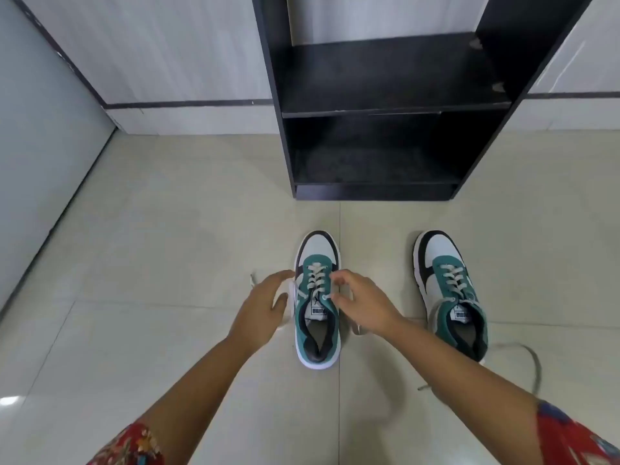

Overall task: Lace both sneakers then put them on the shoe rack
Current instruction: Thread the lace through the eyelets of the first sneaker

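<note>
Two teal, white and black sneakers stand on the floor, toes pointing toward the rack. The left sneaker [317, 317] is laced through several eyelets. My left hand [265, 305] is beside it on the left, fingers curved around its loose white lace end [288, 317]. At the top right eyelet my right hand [360, 302] pinches the other lace end. The right sneaker [449, 290] is laced too, untouched, its long loose lace [533, 360] trailing on the tiles. The black shoe rack [385, 105] stands straight ahead.
Pale floor tiles [167, 263] surround the shoes. The rack has two open shelves with nothing on them and stands against a light wall [167, 62]. A grey panel [40, 162] closes off the left side. Red patterned sleeves show at both lower corners.
</note>
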